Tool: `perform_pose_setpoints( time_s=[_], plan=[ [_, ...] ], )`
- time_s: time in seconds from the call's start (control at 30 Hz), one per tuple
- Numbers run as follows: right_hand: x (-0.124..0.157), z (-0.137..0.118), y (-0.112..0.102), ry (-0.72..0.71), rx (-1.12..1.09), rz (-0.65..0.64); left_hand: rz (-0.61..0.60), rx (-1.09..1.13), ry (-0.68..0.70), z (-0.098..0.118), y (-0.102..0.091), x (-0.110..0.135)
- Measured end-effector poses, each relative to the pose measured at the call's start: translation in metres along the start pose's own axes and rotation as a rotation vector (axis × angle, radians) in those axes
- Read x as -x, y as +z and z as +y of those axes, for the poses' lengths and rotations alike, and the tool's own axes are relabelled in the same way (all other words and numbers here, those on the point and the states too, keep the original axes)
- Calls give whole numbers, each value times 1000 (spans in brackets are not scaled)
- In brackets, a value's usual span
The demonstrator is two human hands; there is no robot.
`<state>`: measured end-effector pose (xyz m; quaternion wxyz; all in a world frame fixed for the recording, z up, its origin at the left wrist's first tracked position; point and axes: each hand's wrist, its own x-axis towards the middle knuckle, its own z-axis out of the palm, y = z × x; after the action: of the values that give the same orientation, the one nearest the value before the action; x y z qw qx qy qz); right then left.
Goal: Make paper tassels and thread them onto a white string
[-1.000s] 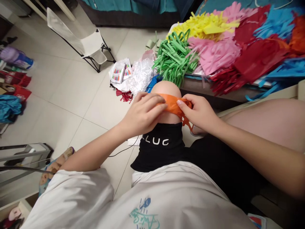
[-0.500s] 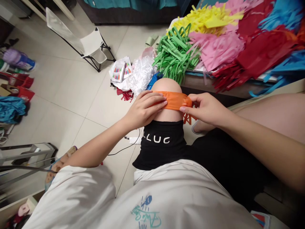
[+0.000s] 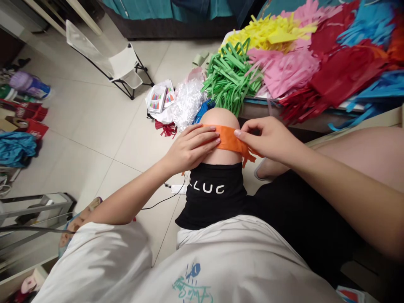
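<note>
An orange fringed paper strip (image 3: 229, 138) lies across my bare bent knee (image 3: 221, 115), its cut fringe hanging over the right side. Flat over the strip's left part rests my left hand (image 3: 197, 145), fingers stretched out and pressing it against the skin. My right hand (image 3: 261, 136) has thumb and forefinger pinched at the strip's upper right edge. What lies under my left palm is hidden. Black shorts (image 3: 214, 206) with white lettering cover the thigh below.
Fringed bundles in green (image 3: 233, 78), yellow (image 3: 265, 35), pink (image 3: 282, 69) and red (image 3: 344, 75) are heaped at the upper right. Silvery white fringe (image 3: 189, 101) and printed packets (image 3: 159, 99) lie beyond my knee. A white folding chair (image 3: 121, 61) stands farther off.
My right hand has shifted from the strip's right end to its upper edge, and the fringe there now hangs loose and spread. My left hand stays in place on the strip.
</note>
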<state>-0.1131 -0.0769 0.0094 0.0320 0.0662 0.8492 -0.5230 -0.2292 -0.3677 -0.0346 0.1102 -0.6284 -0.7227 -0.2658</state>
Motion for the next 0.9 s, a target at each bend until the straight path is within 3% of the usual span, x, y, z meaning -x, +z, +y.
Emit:
perform_pose_setpoints(
  time_s=[0.13,0.3,0.47,0.63,0.9],
  plan=[
    [3,6,11,-12,68,29,46,-37,47,1,2,2],
    [6,7,19,-162,286,198,22,9,15,1,1,2],
    [-1,13,22,-131,259,194,-15,-30,-9,3,-1,-1],
    [-3,19,18,-108,260,190,41,-84,62,2,0,1],
    [2,23,9,-122,575,211,3,-46,69,-1,1,6]
  ],
)
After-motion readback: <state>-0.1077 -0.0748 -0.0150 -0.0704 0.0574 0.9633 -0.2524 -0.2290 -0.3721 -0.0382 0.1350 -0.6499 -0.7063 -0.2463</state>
